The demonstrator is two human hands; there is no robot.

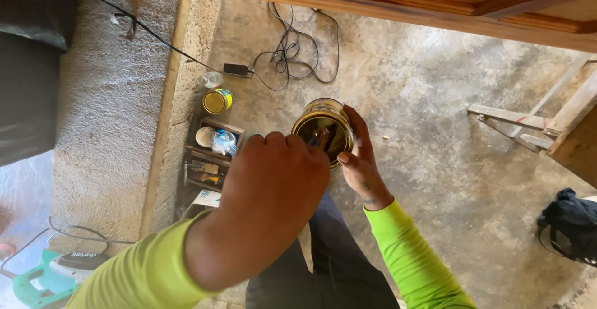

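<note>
An open metal tin with dark liquid inside is held up in front of me, above the concrete floor. My right hand grips the tin from the right side, thumb on its near rim. My left hand is closed into a fist just left of the tin, close to the camera. Its fingers are shut on a thin tool handle that reaches down into the tin. The tool's lower end is hidden in the liquid. Both arms wear bright green sleeves.
On the floor to the left are a small yellow-lidded can, a wooden tool box, and a power adapter with tangled cables. A wooden frame and black bag are on the right, a green power tool at bottom left.
</note>
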